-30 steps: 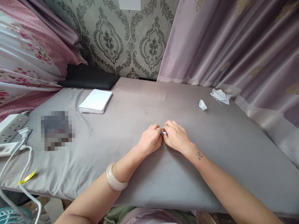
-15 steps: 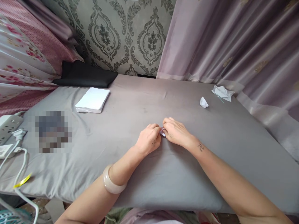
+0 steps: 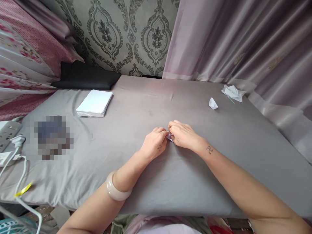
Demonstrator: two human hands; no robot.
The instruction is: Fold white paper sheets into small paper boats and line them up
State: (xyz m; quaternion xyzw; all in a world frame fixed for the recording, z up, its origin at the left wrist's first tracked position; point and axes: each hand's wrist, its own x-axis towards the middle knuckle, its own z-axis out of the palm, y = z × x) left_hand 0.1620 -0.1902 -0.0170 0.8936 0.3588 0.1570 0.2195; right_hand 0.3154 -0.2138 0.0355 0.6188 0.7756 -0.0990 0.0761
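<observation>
A small paper [image 3: 170,138] is pinched between the left hand [image 3: 155,143] and right hand [image 3: 183,135], over the cloth [image 3: 156,100]. It seems partly folded; how much is left cannot be told. One folded piece [image 3: 213,104] is set apart; sheets [image 3: 95,101] are stacked flat.

The bare left hand [image 3: 155,143] and bare right hand [image 3: 183,135] pinch a little folded white paper [image 3: 170,138] over smooth grey cloth [image 3: 195,182].
</observation>
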